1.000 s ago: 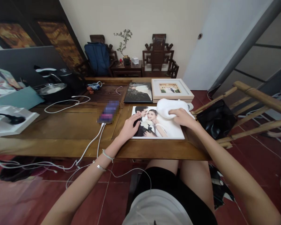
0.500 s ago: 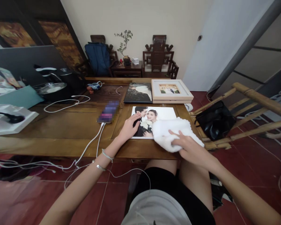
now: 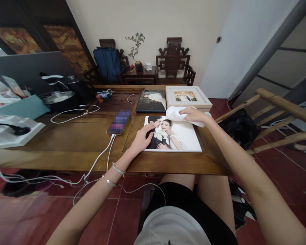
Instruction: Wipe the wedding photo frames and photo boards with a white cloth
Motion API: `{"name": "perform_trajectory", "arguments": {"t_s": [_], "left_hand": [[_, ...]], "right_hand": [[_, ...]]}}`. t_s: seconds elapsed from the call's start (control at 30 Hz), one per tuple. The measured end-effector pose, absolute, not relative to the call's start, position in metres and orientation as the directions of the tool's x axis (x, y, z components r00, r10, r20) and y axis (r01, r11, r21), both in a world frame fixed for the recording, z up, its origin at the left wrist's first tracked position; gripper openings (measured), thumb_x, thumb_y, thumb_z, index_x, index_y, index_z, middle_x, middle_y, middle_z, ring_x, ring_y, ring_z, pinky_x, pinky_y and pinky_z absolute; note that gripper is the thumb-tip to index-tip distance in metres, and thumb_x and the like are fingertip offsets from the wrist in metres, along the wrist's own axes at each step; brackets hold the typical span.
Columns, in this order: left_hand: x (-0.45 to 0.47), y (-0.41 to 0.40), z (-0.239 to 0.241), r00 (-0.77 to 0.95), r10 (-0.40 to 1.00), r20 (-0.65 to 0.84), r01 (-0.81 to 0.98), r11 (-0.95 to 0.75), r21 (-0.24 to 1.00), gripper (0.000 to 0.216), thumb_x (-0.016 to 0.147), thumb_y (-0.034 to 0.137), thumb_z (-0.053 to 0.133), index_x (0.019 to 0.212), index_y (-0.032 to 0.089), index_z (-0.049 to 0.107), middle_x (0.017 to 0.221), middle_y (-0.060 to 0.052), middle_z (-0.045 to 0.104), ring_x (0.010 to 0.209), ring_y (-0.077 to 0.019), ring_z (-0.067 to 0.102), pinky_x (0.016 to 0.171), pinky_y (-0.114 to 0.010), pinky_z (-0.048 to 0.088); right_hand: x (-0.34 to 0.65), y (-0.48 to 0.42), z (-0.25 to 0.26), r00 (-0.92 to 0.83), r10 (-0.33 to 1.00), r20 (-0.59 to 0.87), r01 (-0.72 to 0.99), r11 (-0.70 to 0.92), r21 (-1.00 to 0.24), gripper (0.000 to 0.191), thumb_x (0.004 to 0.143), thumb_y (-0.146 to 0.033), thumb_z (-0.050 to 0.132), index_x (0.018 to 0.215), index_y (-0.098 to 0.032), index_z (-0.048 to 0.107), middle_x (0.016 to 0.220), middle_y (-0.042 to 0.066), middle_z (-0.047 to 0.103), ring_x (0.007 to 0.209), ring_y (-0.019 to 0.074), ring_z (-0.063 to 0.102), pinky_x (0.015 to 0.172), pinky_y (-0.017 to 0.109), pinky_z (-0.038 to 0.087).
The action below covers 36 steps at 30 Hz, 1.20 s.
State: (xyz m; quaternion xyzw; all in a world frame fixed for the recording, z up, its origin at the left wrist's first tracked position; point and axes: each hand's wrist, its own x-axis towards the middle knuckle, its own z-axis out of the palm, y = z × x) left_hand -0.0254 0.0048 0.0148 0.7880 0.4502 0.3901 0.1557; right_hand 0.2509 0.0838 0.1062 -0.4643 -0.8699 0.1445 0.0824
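A glossy photo panel [image 3: 185, 141] with a picture of a couple lies flat near the table's front edge. My left hand [image 3: 142, 136] rests on its left side, fingers stretched out. At the panel's far right edge, my right hand [image 3: 193, 115] grips a fluffy white cloth [image 3: 174, 114], bunched under the fingers. The cloth covers part of the panel's upper edge. Just behind lie a dark photo panel [image 3: 150, 101] and a pale wooden picture frame [image 3: 201, 97], whose near edge the cloth partly hides.
Left of the panel, a phone [image 3: 119, 121] lies with white cables [image 3: 99, 154] running off the front edge. A white power strip [image 3: 28, 131], a teal box [image 3: 22, 107] and a pot [image 3: 60, 98] stand farther left. A bamboo chair [image 3: 277, 102] holding a black bag [image 3: 238, 129] stands at right.
My right hand has moved the white cloth from the panel's near right corner up to its far edge, uncovering the lower right. My left hand stays in place.
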Motion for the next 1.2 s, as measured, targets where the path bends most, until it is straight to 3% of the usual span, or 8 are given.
{"name": "perform_trajectory", "arguments": {"t_s": [0.17, 0.37, 0.47, 0.57, 0.7, 0.87, 1.07, 1.2], "left_hand": [[-0.026, 0.005, 0.013, 0.288, 0.829, 0.48, 0.584, -0.549, 0.598, 0.035, 0.087, 0.02, 0.046, 0.118, 0.018, 0.062, 0.13, -0.009, 0.059, 0.126, -0.0224, 0.05, 0.11, -0.043, 0.036], [-0.026, 0.006, 0.012, 0.286, 0.827, 0.483, 0.586, -0.55, 0.595, 0.034, 0.088, 0.019, 0.046, 0.117, 0.015, 0.063, 0.13, -0.011, 0.059, 0.126, -0.022, 0.05, 0.11, -0.042, 0.036], [-0.025, 0.006, 0.013, 0.283, 0.833, 0.475, 0.597, -0.541, 0.593, 0.033, 0.088, 0.019, 0.046, 0.116, 0.015, 0.063, 0.129, -0.01, 0.059, 0.125, -0.0215, 0.05, 0.11, -0.042, 0.036], [-0.025, 0.006, 0.013, 0.284, 0.836, 0.47, 0.605, -0.537, 0.588, 0.034, 0.088, 0.018, 0.046, 0.117, 0.015, 0.062, 0.13, -0.01, 0.059, 0.126, -0.0209, 0.05, 0.11, -0.041, 0.036], [-0.025, 0.006, 0.012, 0.286, 0.834, 0.472, 0.605, -0.539, 0.586, 0.034, 0.088, 0.018, 0.046, 0.117, 0.015, 0.062, 0.131, -0.009, 0.058, 0.126, -0.0208, 0.049, 0.111, -0.041, 0.036], [-0.025, 0.006, 0.012, 0.287, 0.836, 0.468, 0.607, -0.536, 0.587, 0.034, 0.088, 0.019, 0.046, 0.118, 0.014, 0.062, 0.131, -0.011, 0.058, 0.126, -0.021, 0.049, 0.11, -0.041, 0.036], [-0.026, 0.006, 0.015, 0.288, 0.835, 0.469, 0.605, -0.538, 0.587, 0.034, 0.088, 0.018, 0.047, 0.117, 0.015, 0.062, 0.13, -0.01, 0.058, 0.126, -0.0208, 0.05, 0.11, -0.042, 0.036], [-0.026, 0.005, 0.015, 0.291, 0.833, 0.471, 0.605, -0.542, 0.583, 0.034, 0.087, 0.017, 0.048, 0.118, 0.014, 0.062, 0.131, -0.011, 0.058, 0.126, -0.0209, 0.05, 0.11, -0.04, 0.036]], "right_hand": [[0.251, 0.069, 0.1, -0.572, 0.82, 0.038, 0.767, 0.55, -0.33, 0.051, 0.062, -0.005, 0.039, 0.101, -0.015, 0.069, 0.111, 0.005, 0.069, 0.105, 0.0239, 0.059, 0.091, 0.028, 0.039], [0.258, -0.014, 0.091, -0.589, 0.807, 0.039, 0.756, 0.568, -0.325, 0.056, 0.058, 0.0, 0.037, 0.1, -0.018, 0.07, 0.104, 0.004, 0.071, 0.099, 0.0213, 0.062, 0.089, 0.028, 0.042], [0.262, -0.061, 0.087, -0.611, 0.791, 0.031, 0.747, 0.589, -0.309, 0.057, 0.059, 0.002, 0.037, 0.1, -0.02, 0.069, 0.105, 0.004, 0.071, 0.108, 0.0231, 0.059, 0.099, 0.035, 0.038], [0.261, -0.101, 0.085, -0.624, 0.781, 0.02, 0.733, 0.595, -0.33, 0.057, 0.06, 0.004, 0.037, 0.1, -0.021, 0.068, 0.119, 0.006, 0.065, 0.123, 0.0254, 0.05, 0.105, 0.043, 0.032], [0.253, -0.123, 0.09, -0.615, 0.789, -0.004, 0.737, 0.573, -0.359, 0.059, 0.06, 0.004, 0.036, 0.101, -0.025, 0.068, 0.124, 0.002, 0.062, 0.129, 0.0248, 0.044, 0.103, 0.042, 0.035], [0.248, -0.077, 0.097, -0.623, 0.781, 0.037, 0.723, 0.594, -0.354, 0.057, 0.058, 0.003, 0.037, 0.096, -0.023, 0.071, 0.098, 0.002, 0.072, 0.101, 0.0212, 0.062, 0.091, 0.03, 0.043], [0.246, 0.03, 0.099, -0.656, 0.752, 0.056, 0.692, 0.63, -0.353, 0.053, 0.058, -0.002, 0.038, 0.097, -0.017, 0.071, 0.108, 0.003, 0.071, 0.097, 0.0222, 0.062, 0.087, 0.027, 0.042], [0.242, 0.077, 0.097, -0.594, 0.8, 0.082, 0.745, 0.586, -0.32, 0.051, 0.061, -0.004, 0.041, 0.1, -0.016, 0.071, 0.113, 0.003, 0.069, 0.103, 0.0238, 0.061, 0.09, 0.027, 0.04]]}}
